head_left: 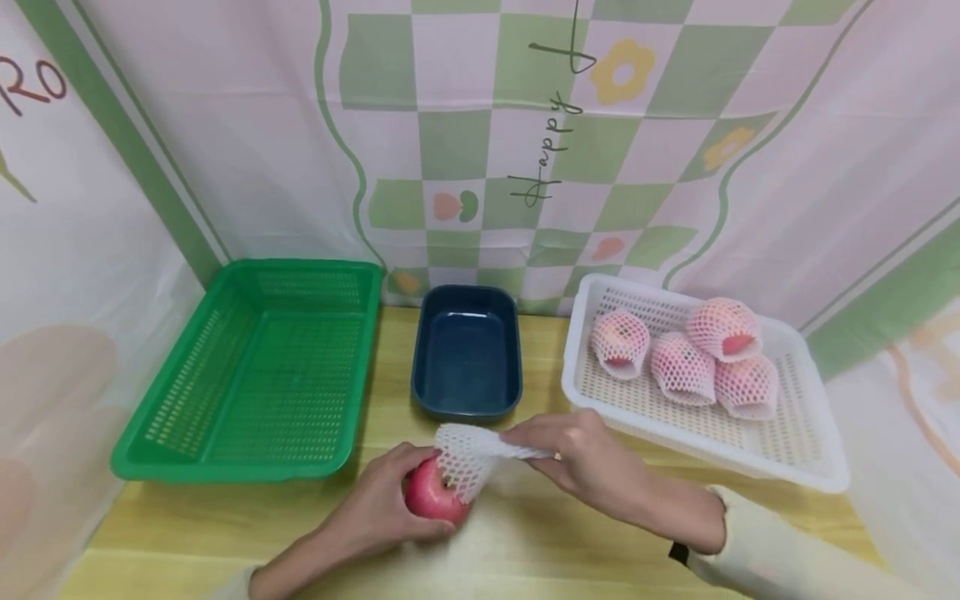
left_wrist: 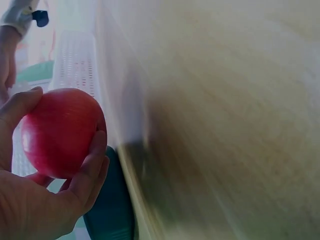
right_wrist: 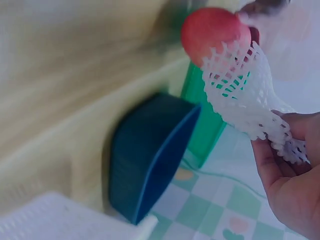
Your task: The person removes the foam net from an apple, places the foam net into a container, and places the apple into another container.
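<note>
In the head view my left hand grips a red apple near the front of the table, thumb and fingers curled round its side. My right hand pinches the gathered end of a white foam net sleeve. The sleeve's open end still overlaps the apple's upper right side, and most of the apple's skin is bare. In the right wrist view the net stretches between the apple and the right fingers. The left wrist view shows the apple resting in the left hand's fingers.
A green basket stands at the left and a dark blue tray at the middle back. At the right, a white basket holds several net-wrapped apples. A patterned curtain hangs behind the wooden table.
</note>
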Action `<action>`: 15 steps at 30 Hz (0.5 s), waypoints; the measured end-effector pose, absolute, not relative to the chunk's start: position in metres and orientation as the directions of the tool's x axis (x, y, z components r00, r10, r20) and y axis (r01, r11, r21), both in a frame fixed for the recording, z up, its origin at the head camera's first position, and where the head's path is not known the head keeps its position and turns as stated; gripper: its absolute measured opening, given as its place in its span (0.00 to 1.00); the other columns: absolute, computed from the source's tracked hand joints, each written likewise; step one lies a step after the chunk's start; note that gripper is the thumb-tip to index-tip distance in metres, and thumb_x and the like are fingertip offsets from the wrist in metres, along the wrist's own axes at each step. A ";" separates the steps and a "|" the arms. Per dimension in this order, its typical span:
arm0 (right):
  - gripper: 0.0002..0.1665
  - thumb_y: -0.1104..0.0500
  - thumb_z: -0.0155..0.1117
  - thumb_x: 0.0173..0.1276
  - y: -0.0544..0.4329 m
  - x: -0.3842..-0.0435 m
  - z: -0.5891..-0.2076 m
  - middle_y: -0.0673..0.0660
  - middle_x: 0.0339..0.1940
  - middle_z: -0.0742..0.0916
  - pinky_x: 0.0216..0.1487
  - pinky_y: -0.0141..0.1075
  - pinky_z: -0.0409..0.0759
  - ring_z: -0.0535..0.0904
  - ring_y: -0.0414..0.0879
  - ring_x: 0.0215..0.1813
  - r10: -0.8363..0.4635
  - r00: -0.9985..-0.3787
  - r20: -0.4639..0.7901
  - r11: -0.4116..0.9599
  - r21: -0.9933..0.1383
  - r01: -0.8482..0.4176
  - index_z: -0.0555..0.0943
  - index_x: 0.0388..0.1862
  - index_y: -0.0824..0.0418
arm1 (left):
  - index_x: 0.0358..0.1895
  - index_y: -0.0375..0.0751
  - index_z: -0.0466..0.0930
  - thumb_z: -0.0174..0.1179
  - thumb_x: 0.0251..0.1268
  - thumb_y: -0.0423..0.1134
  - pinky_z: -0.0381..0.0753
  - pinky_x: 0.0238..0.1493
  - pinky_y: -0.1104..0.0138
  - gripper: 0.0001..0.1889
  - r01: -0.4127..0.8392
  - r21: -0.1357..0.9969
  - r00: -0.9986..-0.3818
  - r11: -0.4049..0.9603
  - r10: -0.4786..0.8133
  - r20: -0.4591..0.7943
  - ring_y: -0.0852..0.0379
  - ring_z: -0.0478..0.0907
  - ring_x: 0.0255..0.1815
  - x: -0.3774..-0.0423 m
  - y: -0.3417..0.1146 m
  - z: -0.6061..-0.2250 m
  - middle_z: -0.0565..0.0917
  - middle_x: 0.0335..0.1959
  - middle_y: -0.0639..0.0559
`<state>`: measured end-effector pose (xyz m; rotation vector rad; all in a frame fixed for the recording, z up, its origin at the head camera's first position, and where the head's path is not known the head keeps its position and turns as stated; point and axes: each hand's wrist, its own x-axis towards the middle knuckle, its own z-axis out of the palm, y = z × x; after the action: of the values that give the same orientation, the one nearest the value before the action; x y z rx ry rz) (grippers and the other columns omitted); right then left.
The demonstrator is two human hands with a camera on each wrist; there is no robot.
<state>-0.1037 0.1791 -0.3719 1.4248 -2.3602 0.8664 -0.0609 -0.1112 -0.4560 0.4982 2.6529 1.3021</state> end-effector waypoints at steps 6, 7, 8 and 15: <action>0.17 0.73 0.80 0.56 0.183 -0.121 -0.355 0.56 0.42 0.94 0.44 0.35 0.91 0.92 0.48 0.43 -0.707 -0.503 0.496 0.388 -0.323 -0.863 0.92 0.46 0.65 | 0.68 0.51 0.81 0.87 0.41 0.56 0.86 0.51 0.62 0.45 0.233 0.799 -0.936 0.555 0.349 0.031 0.57 0.80 0.50 -0.058 -0.112 -0.449 0.83 0.49 0.61; 0.17 0.72 0.80 0.57 0.183 -0.124 -0.353 0.56 0.42 0.94 0.43 0.35 0.91 0.92 0.48 0.43 -0.706 -0.509 0.492 0.398 -0.318 -0.861 0.92 0.46 0.65 | 0.67 0.52 0.82 0.87 0.41 0.56 0.86 0.51 0.60 0.44 0.236 0.800 -0.936 0.552 0.350 0.035 0.57 0.80 0.50 -0.058 -0.112 -0.448 0.84 0.49 0.61; 0.16 0.72 0.80 0.57 0.183 -0.128 -0.350 0.56 0.42 0.94 0.43 0.36 0.91 0.93 0.48 0.43 -0.704 -0.517 0.487 0.410 -0.315 -0.856 0.92 0.46 0.65 | 0.67 0.52 0.82 0.87 0.41 0.56 0.86 0.52 0.58 0.44 0.238 0.800 -0.936 0.551 0.351 0.037 0.57 0.80 0.50 -0.057 -0.112 -0.446 0.84 0.50 0.62; 0.12 0.70 0.80 0.61 0.177 -0.154 -0.332 0.57 0.40 0.94 0.39 0.39 0.92 0.93 0.49 0.42 -0.678 -0.607 0.414 0.511 -0.327 -0.795 0.93 0.44 0.64 | 0.67 0.46 0.81 0.87 0.42 0.53 0.88 0.52 0.62 0.44 0.238 0.826 -0.936 0.511 0.349 0.053 0.54 0.84 0.51 -0.054 -0.113 -0.427 0.85 0.53 0.56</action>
<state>-0.1540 0.1773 -0.3324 1.2512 -2.5211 0.7258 -0.0543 -0.1127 -0.4268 0.5119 2.6247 1.4067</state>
